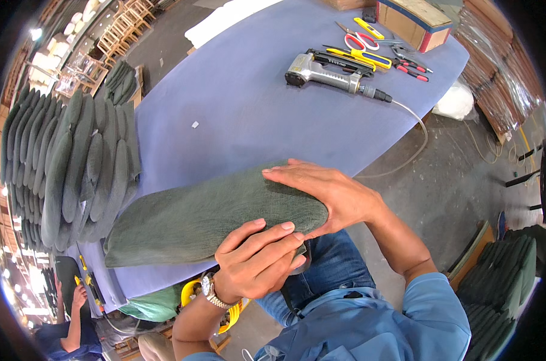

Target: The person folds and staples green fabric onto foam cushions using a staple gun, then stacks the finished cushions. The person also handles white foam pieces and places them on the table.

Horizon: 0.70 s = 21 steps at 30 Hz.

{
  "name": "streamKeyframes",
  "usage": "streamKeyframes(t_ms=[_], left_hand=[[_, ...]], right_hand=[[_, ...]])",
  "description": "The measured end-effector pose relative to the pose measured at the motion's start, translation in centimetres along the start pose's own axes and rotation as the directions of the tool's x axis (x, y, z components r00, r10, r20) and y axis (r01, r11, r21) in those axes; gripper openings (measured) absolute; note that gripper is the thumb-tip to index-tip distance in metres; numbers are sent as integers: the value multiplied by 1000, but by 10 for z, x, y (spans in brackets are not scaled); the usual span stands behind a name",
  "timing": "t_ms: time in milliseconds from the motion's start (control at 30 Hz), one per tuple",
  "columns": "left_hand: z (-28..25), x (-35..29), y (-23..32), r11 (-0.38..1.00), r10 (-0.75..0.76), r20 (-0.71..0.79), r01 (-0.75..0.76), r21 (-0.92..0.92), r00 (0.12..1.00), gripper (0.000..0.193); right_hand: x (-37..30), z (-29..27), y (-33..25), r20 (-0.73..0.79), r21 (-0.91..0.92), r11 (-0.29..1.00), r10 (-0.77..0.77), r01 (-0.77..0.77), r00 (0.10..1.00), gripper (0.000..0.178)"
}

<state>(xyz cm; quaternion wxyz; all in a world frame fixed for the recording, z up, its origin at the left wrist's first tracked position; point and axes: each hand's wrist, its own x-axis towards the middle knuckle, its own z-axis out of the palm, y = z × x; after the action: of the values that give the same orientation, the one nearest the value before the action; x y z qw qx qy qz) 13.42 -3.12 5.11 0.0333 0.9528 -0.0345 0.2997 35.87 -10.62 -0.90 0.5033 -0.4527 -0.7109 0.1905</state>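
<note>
A long green fabric-covered upholstered pad (183, 222) lies across the near part of the blue-grey table (237, 102), its rounded right end overhanging the near edge. My right hand (330, 195) is wrapped round that end, with its fingers on the top face and its thumb low at the near side. My left hand (258, 259), wearing a metal watch (210, 289) on the wrist, grips the pad's near edge beside the right thumb. Its fingers lie over the fabric. The pad's underside is hidden.
A stapler gun (327, 73) with an air hose lies at the far right, near red-handled scissors (362, 42), a yellow cutter (369, 57), pliers (411, 69) and a box (414, 24). Similar pads (74, 162) are stacked at left. Another person (71, 325) works lower left.
</note>
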Motion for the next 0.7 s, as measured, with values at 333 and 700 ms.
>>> streamKeyframes(t_ms=[333, 700], left_hand=[[0, 3, -9, 1000, 5, -84, -6, -9, 996, 14], [-15, 36, -51, 988, -95, -184, 71, -134, 978, 13]], right_hand=[[6, 1, 12, 56, -45, 994, -95, 98, 994, 75], [54, -12, 24, -41, -94, 943, -324, 319, 945, 56]])
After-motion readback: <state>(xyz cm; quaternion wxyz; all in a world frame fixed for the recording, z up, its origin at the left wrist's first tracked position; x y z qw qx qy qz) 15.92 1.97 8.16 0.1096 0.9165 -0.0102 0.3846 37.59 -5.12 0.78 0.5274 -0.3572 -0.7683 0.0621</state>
